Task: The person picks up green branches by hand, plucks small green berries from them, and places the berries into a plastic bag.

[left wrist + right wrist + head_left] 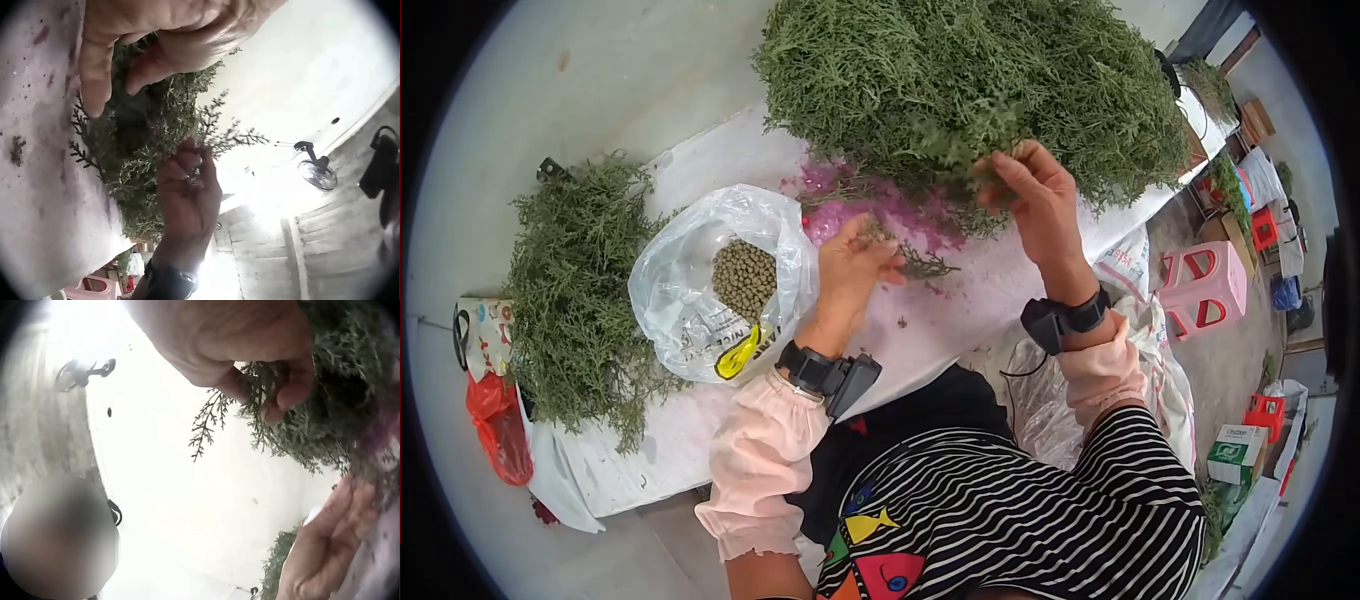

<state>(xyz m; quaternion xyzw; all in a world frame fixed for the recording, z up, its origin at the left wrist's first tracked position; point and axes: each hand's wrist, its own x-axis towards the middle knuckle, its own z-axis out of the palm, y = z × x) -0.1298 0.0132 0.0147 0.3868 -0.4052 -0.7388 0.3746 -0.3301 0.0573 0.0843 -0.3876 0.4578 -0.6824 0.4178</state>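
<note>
My right hand point(1038, 205) pinches a green sprig point(209, 419) between thumb and fingers in front of the large pile of feathery branches point(960, 70). Lower and to the left, my left hand point(847, 272) is open over the white table covering point(990, 270), palm partly turned up in the right wrist view. Its thumb and forefinger stand apart in the left wrist view. Another small sprig point(925, 264) is beside its fingertips; whether they touch it is unclear. Left of that hand, an open clear plastic bag point(670, 250) contains round greenish-brown pellets point(745, 280).
A second heap of branches point(580, 310) covers the table's left end. Pink-purple stains point(880, 212) mark the covering below the big pile. At right are a pink stool point(1205, 290) and white sacks point(1165, 370). A red bag point(498, 425) hangs at far left.
</note>
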